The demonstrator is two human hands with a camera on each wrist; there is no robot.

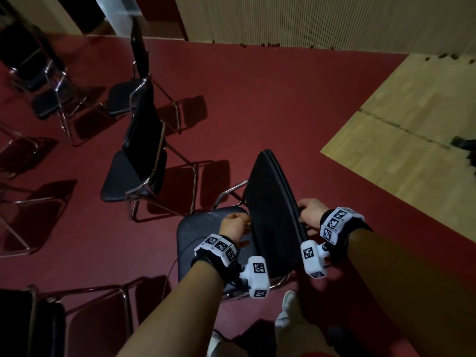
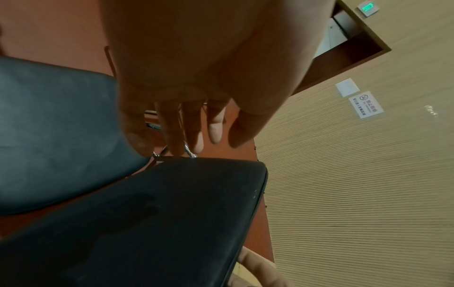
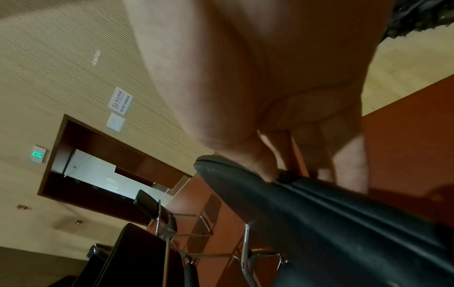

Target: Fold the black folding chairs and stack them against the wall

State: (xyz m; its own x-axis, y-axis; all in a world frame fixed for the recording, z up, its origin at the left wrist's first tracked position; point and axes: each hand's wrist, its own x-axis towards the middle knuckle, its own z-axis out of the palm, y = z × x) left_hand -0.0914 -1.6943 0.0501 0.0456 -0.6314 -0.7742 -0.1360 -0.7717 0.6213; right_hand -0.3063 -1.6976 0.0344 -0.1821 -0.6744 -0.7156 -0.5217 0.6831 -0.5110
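A black folding chair stands open on the red floor in front of me, its padded seat [image 1: 198, 233] to the left and its backrest [image 1: 273, 215] upright. My right hand [image 1: 309, 215] grips the backrest's top edge, thumb on one side and fingers on the other; the right wrist view shows this hand [image 3: 294, 155] clamped over the backrest [image 3: 319, 223]. My left hand [image 1: 235, 224] hovers over the seat beside the backrest. In the left wrist view its fingers [image 2: 194, 136] are straight and hold nothing, above the gap between seat [image 2: 61, 136] and backrest [image 2: 147, 223].
Several more open black chairs stand to the left: one close [image 1: 139, 161], one behind it [image 1: 136, 73], one far left [image 1: 33, 65], one at bottom left [image 1: 38, 325]. A slatted wall [image 1: 309, 19] runs along the back. A raised wooden platform [image 1: 412, 140] lies to the right.
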